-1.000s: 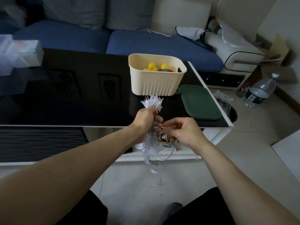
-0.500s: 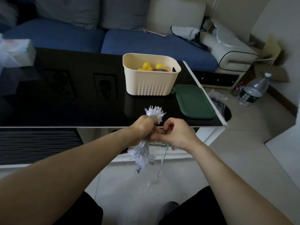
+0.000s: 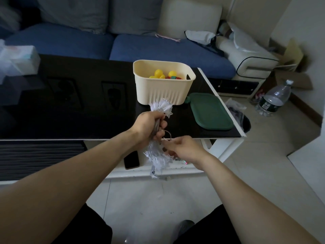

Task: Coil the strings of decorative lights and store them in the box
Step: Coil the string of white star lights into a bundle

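Green lid beside cream box, w/ phone below.

We held both bare forearms stretched forward, converging ahead of us. Our left hand was fisted upright, fingers curled tight in a firm grip. Just beside it, slightly lower, our right hand pinched with fingertips.

white star lights bunch above and below the left hand. beyond it, a cream ribbed box holds yellow balls. right of the hands lies a dark green lid on a glossy black table; farther off, blue sofa cushions.
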### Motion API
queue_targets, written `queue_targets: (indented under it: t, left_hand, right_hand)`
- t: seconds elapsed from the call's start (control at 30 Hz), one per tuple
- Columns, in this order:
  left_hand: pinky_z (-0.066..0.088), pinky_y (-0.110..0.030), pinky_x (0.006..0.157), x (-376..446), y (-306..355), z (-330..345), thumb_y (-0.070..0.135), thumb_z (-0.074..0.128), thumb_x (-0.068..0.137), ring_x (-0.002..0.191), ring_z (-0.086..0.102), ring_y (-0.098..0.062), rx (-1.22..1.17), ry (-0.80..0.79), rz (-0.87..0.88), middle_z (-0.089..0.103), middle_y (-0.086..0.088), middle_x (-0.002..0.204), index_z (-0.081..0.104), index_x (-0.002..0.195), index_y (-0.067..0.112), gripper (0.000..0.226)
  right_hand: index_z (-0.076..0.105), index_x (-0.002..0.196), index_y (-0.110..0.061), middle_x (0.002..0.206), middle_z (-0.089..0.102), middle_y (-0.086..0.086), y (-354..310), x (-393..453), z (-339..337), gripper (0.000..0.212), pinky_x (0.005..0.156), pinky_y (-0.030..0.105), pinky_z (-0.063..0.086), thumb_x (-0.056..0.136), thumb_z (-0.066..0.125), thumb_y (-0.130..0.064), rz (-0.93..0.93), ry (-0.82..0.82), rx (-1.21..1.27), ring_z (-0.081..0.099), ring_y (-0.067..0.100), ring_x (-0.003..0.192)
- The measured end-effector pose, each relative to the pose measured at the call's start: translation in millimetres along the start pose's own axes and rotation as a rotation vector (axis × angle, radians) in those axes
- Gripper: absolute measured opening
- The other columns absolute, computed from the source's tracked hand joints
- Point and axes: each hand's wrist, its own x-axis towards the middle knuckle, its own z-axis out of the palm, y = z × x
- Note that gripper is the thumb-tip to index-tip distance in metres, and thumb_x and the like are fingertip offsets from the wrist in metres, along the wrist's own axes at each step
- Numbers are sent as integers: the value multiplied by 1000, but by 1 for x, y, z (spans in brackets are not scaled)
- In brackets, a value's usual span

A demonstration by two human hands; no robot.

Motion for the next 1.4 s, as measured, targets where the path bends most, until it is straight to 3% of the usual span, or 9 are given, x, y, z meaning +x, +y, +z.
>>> queue_targets:
  t: [0.23, 0.37, 0.63, 0.8, 0.9, 1.0, 1.07, 1.17, 1.4]
  left_hand:
    - [30, -27, 46, 4, 1, -20, 17, 41, 101, 41, 42, -17, 205, 145, 80, 53, -6, 65, 48, 80, 11, 22]
    - [37, -31, 50, 7, -11, -23, 17, 44, 103, 44, 48, -22, 284, 70, 30, 61, -8, 65, 51, 86, 6, 22]
    - [35, -32, 49, 4, -22, -3, 15, 46, 101, 41, 48, -25, 248, -175, 64, 58, -14, 62, 62, 72, 2, 35]
    - [33, -34, 54, 7, -27, -2, 22, 42, 102, 45, 46, -25, 273, -185, 100, 52, -18, 60, 57, 65, 3, 44]
    - [41, -28, 51, 9, -32, 0, 21, 39, 105, 46, 47, -23, 387, -98, 139, 51, -13, 51, 54, 70, 3, 43]
    - [43, -25, 47, 15, -38, -1, 23, 41, 106, 44, 49, -20, 468, 49, 217, 52, -10, 50, 53, 73, 3, 40]
    - [43, -24, 46, 18, -37, -4, 22, 44, 105, 43, 49, -14, 472, 138, 256, 52, -5, 51, 52, 71, 5, 39]
    - [41, -19, 43, 19, -35, -6, 19, 49, 103, 41, 50, -9, 401, 174, 229, 52, -5, 53, 51, 69, 4, 37]
    - [34, -25, 41, 20, -17, -4, 17, 42, 104, 41, 39, -14, 250, 210, 290, 45, -2, 51, 46, 70, 6, 36]
  right_hand:
    - [69, 93, -5, 75, 72, 9, -4, 1, -11, 11, 72, 34, 57, 87, 75, -11, -19, 60, 632, 70, 23, 71]
    - [73, 99, -6, 86, 74, 9, -8, -4, -15, 23, 77, 36, 59, 77, 77, -9, -102, -80, 809, 71, 19, 76]
    - [77, 88, -6, 83, 75, 13, -7, 2, -5, 15, 72, 32, 59, 75, 83, -12, -121, 201, 716, 71, 21, 72]
    - [76, 90, -5, 69, 72, 5, -6, 5, 1, 18, 62, 31, 56, 80, 82, -18, -161, 293, 622, 64, 19, 59]
    - [79, 96, -10, 82, 76, 5, -2, 9, 2, 8, 74, 38, 61, 89, 74, -9, -307, 385, 377, 72, 20, 72]
    - [69, 128, -18, 106, 69, -2, -4, 9, 5, 40, 85, 28, 58, 92, 62, 0, -410, 360, -40, 69, 12, 91]
    - [41, 152, -24, 116, 56, -2, -6, 5, 10, 67, 84, 22, 50, 92, 61, -2, -372, 165, -148, 63, 13, 97]
    - [17, 159, -32, 112, 58, -2, -7, 2, 17, 87, 73, 19, 45, 91, 65, -8, -321, 9, -162, 60, 7, 83]
    - [67, 95, -22, 63, 61, -9, -11, 9, 1, 14, 56, 18, 43, 85, 77, -23, -296, 362, 58, 55, 1, 53]
